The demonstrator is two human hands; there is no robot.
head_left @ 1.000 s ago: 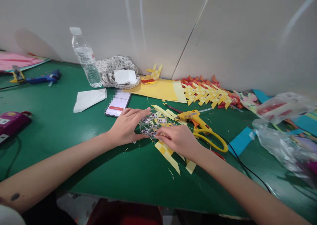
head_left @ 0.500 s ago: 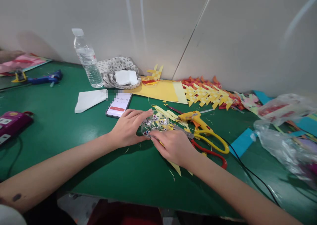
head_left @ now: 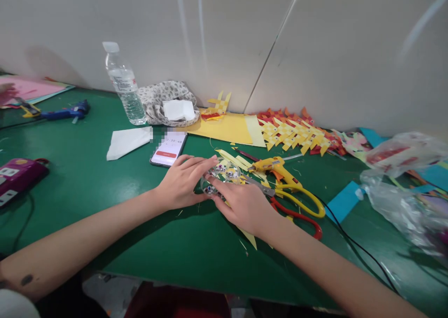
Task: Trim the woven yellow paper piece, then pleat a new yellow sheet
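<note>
A small clear container of googly eyes [head_left: 224,172] rests on the green table [head_left: 87,178], on top of pale yellow paper strips [head_left: 234,159]. My left hand [head_left: 180,182] curls round its left side, fingertips on the rim. From the near right, my right hand [head_left: 245,206] has its fingers pressed together against the container's near edge. A yellow woven paper piece [head_left: 250,236] lies partly hidden under my right hand and wrist.
Right of my hands lie a yellow glue gun [head_left: 276,166], yellow-handled scissors [head_left: 306,199], red-handled scissors [head_left: 303,220] and a black cable [head_left: 353,243]. Behind are a phone [head_left: 168,149], water bottle [head_left: 124,87], tissue [head_left: 128,140], woven paper shapes [head_left: 297,133]. Plastic bags [head_left: 402,192] at right.
My right hand has moved left off the woven paper piece onto the container's near edge, uncovering the red-handled scissors. My left hand has stayed on the container.
</note>
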